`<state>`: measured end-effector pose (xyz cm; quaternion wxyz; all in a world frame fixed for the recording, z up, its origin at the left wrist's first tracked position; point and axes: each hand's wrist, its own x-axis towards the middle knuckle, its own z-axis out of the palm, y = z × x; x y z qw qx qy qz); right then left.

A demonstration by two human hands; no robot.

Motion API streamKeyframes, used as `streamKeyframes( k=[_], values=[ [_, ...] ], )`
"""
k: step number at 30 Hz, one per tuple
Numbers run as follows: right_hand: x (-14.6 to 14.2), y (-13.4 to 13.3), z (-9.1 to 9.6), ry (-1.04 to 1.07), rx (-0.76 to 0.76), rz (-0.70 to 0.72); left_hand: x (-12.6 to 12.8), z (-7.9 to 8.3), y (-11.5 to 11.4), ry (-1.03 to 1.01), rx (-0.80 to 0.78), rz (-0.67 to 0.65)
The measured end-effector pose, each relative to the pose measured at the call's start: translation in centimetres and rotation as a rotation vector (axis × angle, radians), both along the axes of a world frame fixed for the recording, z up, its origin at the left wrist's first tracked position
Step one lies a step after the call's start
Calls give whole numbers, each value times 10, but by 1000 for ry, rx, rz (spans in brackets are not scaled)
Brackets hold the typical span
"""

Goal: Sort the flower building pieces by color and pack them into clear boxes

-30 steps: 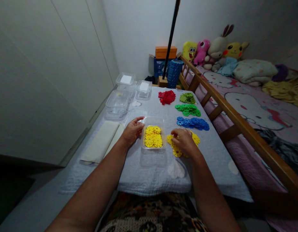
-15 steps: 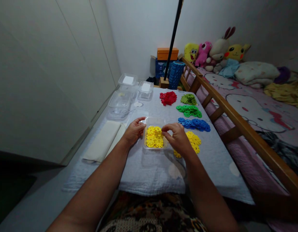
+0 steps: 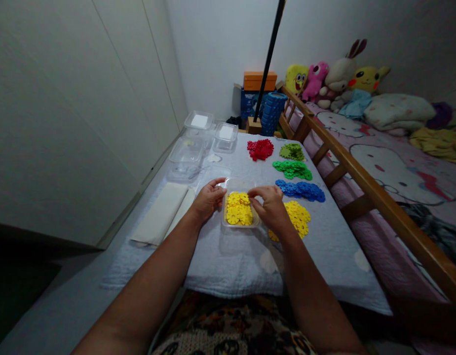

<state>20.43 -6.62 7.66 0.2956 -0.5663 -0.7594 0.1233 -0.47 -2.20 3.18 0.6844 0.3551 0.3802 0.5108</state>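
Observation:
A clear plastic container (image 3: 241, 184) stands in front of me, with flat layers of yellow flower-shaped discs (image 3: 238, 215) inside it. My left hand (image 3: 210, 199) grips the container's left wall between thumb and fingers. Over the right side of the container, my right hand (image 3: 268, 204) is pinched at the edge of a yellow disc lying among the others; its fingertips partly hide that disc. Behind the right wrist lies a loose pile of yellow discs (image 3: 297, 217), partly covered by the hand and forearm.
Blue discs (image 3: 302, 190), green discs (image 3: 292, 169), olive-green discs (image 3: 291, 152) and red pieces (image 3: 260, 149) lie in piles at right. Clear containers (image 3: 187, 149) stand back left, near a folded cream cloth (image 3: 161, 214). A wooden bed rail (image 3: 361, 185) borders the right side.
My right hand has lowered a yellow disc from a tilted hold onto the discs in the container. The left hand keeps its hold. The whole view has shifted slightly.

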Motion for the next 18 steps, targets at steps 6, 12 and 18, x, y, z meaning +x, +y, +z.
streamKeyframes(
  k=[6, 12, 18],
  values=[
    [49, 7, -6, -138, -67, -192, 0, -2, 2, -4, -13, -2],
    [50, -1, -26, -363, -174, -133, 0, -2, 1, 15, -22, 1],
    [43, 1, -30, -360, -203, -141, 0, 0, -1, 12, -21, 4]
  ],
)
